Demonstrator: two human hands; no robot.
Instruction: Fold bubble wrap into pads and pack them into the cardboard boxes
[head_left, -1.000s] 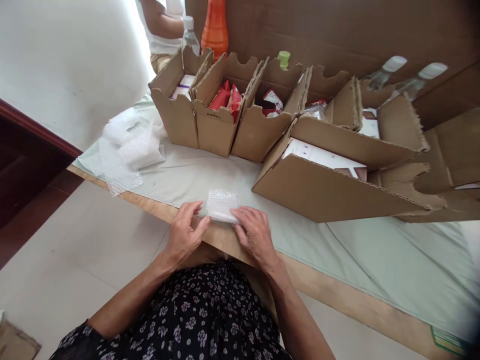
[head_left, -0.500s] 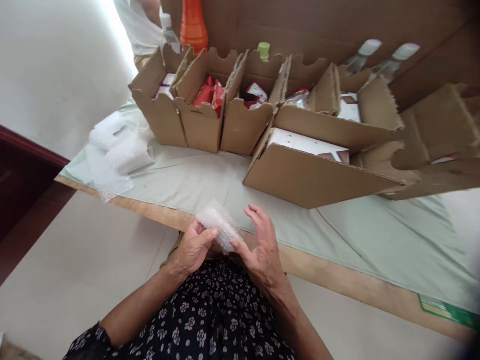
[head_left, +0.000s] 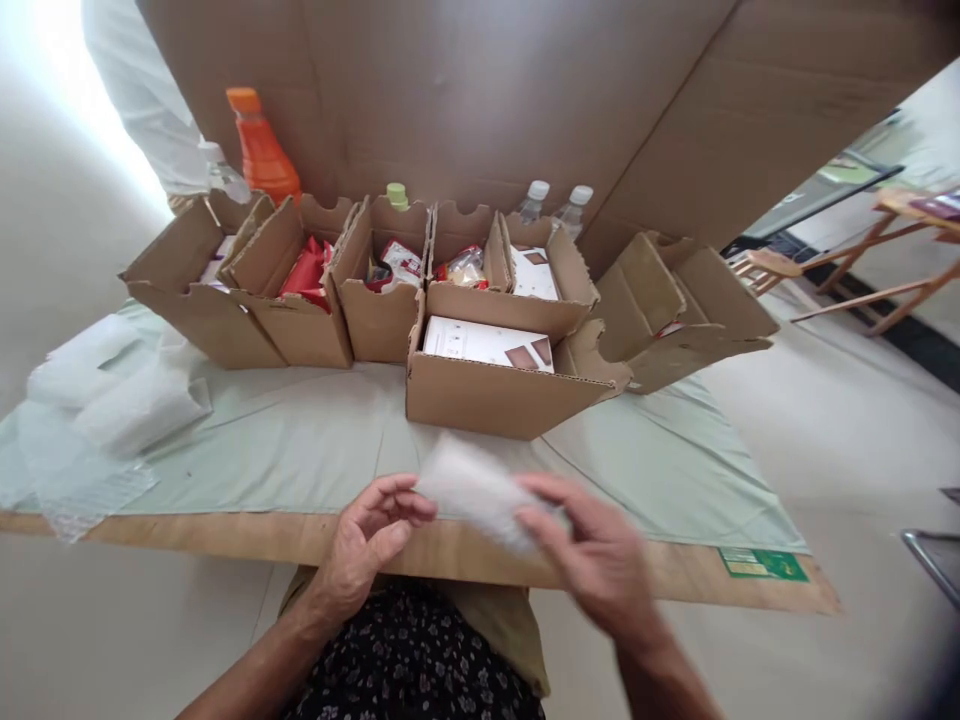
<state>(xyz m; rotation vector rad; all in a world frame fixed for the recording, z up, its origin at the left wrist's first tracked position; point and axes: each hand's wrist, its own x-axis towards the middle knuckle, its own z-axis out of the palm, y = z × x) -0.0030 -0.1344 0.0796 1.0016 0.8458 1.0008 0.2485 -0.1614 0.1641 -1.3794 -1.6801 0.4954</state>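
A bubble-wrapped packet (head_left: pixel 474 488), blurred by motion, hangs above the table's front edge. My right hand (head_left: pixel 592 545) grips its right end between thumb and fingers. Just off the packet's left end is my left hand (head_left: pixel 367 545), its fingers curved and apart with nothing in them. What lies inside the wrap cannot be made out. Beyond the packet stands a cardboard box (head_left: pixel 517 397) holding a white carton (head_left: pixel 480 342).
Behind stand more cardboard bins with a red packet (head_left: pixel 306 272), snack bags (head_left: pixel 401 262) and a white box (head_left: pixel 534 274). Loose bubble wrap (head_left: pixel 142 400) lies at left. An orange bottle (head_left: pixel 262 150) and clear bottles (head_left: pixel 574 208) stand behind the bins. A cardboard panel (head_left: pixel 450 90) rises behind.
The view has swung right. My left hand has let go of the packet, and my right hand now carries it, raised off my lap side toward the table.
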